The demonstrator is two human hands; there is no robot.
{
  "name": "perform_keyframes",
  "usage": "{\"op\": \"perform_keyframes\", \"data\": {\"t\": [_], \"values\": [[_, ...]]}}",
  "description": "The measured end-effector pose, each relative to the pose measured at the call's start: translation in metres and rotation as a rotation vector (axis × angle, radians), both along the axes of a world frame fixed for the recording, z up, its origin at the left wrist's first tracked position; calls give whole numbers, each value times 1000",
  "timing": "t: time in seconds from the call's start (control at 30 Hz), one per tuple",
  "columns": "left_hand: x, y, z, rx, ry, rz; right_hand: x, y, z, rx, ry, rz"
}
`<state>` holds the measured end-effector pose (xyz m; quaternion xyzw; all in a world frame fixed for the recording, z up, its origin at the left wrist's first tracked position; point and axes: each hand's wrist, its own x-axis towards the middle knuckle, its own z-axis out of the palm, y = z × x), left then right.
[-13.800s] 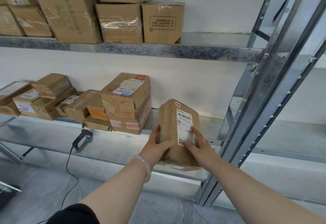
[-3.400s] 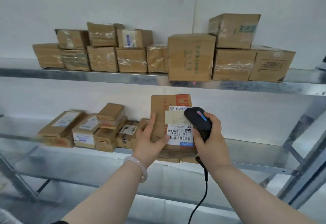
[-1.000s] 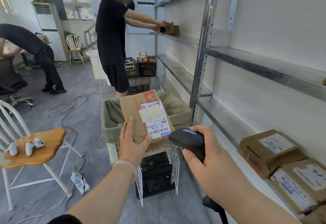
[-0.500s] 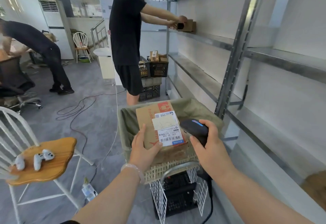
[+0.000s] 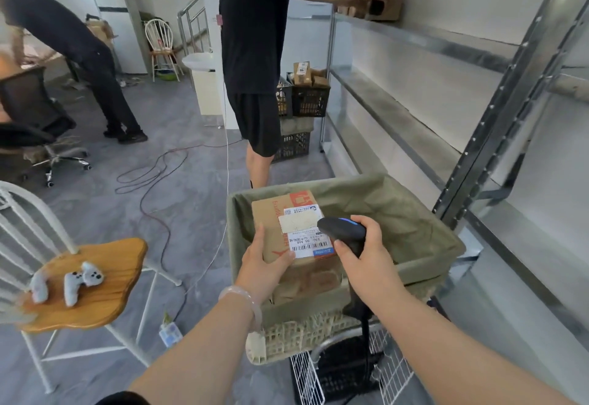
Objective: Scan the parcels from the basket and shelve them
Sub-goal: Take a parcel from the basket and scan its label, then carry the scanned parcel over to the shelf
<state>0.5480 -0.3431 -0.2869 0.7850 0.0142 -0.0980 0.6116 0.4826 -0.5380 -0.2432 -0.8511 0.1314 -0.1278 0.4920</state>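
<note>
- the box (image 5: pixel 277 216) is up over the basket (image 5: pixel 296 334), flat side up, with its white label (image 5: pixel 304 239) on top.
- the left hand (image 5: pixel 263 264) grips the near left corner of the box, thumb on top and fingers up the side.
- the right hand (image 5: pixel 366 254) is curled tight round the scanner (image 5: pixel 342 232). the scanner's black head sits just over the right edge of the label. i cannot tell if it touches the box.
- i think the scan is the step now. the box is not on a shelf yet.
- the scan may miss. the scanner looks too close and off to one side, so its light may not hit the bar lines at the near end of the label.
- the box may tip. only one hand holds it, and only by a corner, so the far end could drop down onto the other boxes (image 5: pixel 306 283) in the basket.
- the cord (image 5: pixel 366 331) hangs down from the scanner next to the basket and the wire cart (image 5: pixel 306 376). it could catch there when the hand swings to the shelf (image 5: pixel 398 114), and tug the scanner away.
- another person (image 5: pixel 255 38) stands just past the basket, at the same shelf. a quick turn with the box could bump them.
</note>
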Motion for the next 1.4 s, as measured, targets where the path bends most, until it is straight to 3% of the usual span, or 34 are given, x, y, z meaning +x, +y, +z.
{"op": "perform_keyframes", "data": {"t": [0.17,0.3,0.47,0.63,0.97,1.4], "values": [[36,-11,-9,86,19,65,58,-22,-19,-11,62,120],[50,-19,-14,294,16,111,83,-36,-27,-15,88,171],[59,-45,-13,419,-53,-13,88,-51,-33,5,51,186],[67,-75,3,418,-144,-147,71,-68,-22,-44,-10,120],[24,-160,46,554,-499,-608,-45,-88,14,-104,-139,-304],[-203,-274,99,393,-917,-1195,-315,-85,58,-246,-186,-1051]]}}
